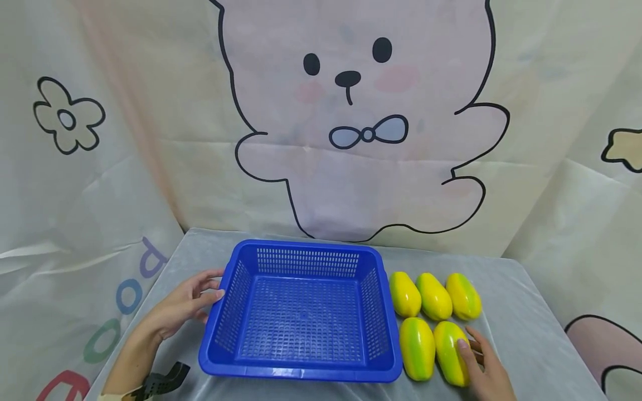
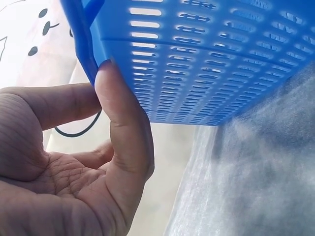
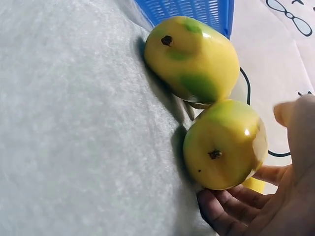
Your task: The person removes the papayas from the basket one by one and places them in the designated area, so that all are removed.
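My left hand (image 1: 188, 299) is at the left rim of a blue plastic basket (image 1: 301, 372), its thumb and a finger on either side of the edge. In the left wrist view, the slotted basket wall (image 2: 197, 73) rises beside my fingers (image 2: 123, 108). At the right, my right hand (image 1: 484, 365) is beside the nearest right papaya (image 1: 450, 351), yellow with green patches. In the right wrist view, fingertips (image 3: 211, 206) touch that papaya's (image 3: 224, 147) lower side, while the thumb stands apart from it. Another papaya (image 3: 197, 59) lies against it.
The basket stands on a grey cloth-covered table (image 1: 521, 312). More papayas (image 1: 433, 295) lie in a row behind the front pair, all close to the basket's right side. A printed curtain (image 1: 381, 189) hangs at the back, and a dark band (image 1: 160, 381) circles the left wrist.
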Tool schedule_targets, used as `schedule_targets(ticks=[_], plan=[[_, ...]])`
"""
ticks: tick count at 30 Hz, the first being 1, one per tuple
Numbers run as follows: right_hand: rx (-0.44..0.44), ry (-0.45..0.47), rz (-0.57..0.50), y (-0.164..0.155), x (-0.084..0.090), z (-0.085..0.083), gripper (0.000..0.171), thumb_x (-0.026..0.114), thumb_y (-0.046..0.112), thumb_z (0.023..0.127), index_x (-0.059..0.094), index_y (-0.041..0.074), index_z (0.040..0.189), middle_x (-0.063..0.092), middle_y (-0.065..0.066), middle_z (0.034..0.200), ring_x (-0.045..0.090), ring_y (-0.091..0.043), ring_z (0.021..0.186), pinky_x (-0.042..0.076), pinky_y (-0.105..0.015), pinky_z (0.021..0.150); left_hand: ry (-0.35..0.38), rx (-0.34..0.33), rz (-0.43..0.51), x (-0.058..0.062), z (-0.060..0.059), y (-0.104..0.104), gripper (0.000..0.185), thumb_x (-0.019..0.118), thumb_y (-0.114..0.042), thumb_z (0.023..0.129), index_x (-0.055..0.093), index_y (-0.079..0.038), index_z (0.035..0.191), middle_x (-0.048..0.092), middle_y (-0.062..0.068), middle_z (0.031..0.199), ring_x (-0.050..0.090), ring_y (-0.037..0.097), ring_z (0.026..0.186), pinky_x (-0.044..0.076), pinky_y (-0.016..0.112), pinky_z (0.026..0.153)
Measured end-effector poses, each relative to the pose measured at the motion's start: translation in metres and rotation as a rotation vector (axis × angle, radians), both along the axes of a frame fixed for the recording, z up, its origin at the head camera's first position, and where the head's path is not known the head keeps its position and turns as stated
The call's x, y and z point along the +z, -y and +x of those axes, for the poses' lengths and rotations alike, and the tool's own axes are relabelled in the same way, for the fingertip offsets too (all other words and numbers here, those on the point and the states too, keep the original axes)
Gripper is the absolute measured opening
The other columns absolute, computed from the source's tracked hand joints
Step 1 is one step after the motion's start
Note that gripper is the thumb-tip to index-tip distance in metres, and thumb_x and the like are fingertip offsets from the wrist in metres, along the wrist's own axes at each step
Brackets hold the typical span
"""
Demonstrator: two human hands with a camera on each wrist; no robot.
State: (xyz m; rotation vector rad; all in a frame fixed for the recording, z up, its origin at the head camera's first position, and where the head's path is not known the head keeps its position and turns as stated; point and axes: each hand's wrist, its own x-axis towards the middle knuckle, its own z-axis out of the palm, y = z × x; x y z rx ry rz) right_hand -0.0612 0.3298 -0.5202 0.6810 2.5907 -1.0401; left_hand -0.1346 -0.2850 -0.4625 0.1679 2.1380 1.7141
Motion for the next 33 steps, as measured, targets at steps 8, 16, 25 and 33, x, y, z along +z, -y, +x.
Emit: schedule_targets(ticks=[8,16,25,33], plan=[[-0.015,-0.061,0.013,-0.002,0.005,-0.001,0.091,0.019,0.071,0.106,0.032,0.000,0.162,0.040,-0.033,0.158,0.049,-0.049,0.138,0.050,-0.062,0.104,-0.001,0.010,0.011,-0.009,0.009,0.005,0.073,0.061,-0.022,0.108,0.022,0.005,0.163,0.054,0.034,0.144,0.073,0.020,0.097,0.064,0.039,0.069],[0.074,-0.227,0.071,-0.016,0.009,-0.006,0.068,0.047,0.057,0.108,0.054,0.004,0.149,0.063,-0.025,0.142,0.068,-0.005,0.102,0.061,-0.027,0.079,-0.001,0.130,-0.032,-0.015,0.019,0.010,0.063,0.057,-0.029,0.110,0.033,-0.002,0.161,0.065,0.013,0.126,0.070,0.019,0.096,0.064,0.039,0.071],[0.177,-0.699,0.291,-0.037,-0.002,-0.008,0.031,0.064,0.022,0.106,0.069,0.004,0.131,0.069,-0.021,0.122,0.028,0.036,0.098,0.034,0.002,0.072,-0.387,0.240,-0.267,-0.029,0.031,0.021,0.046,0.061,-0.019,0.108,0.053,0.001,0.148,0.068,0.023,0.133,0.064,-0.009,0.106,0.061,0.022,0.082],[0.372,-0.917,0.450,-0.067,-0.024,-0.016,0.052,0.076,0.010,0.095,0.060,0.001,0.144,0.062,-0.032,0.136,0.058,-0.041,0.117,0.002,0.005,0.111,-0.692,0.305,-0.441,-0.039,0.037,0.036,0.050,0.071,-0.012,0.101,0.054,-0.004,0.147,0.062,0.026,0.143,0.039,-0.025,0.130,0.030,-0.003,0.105]])
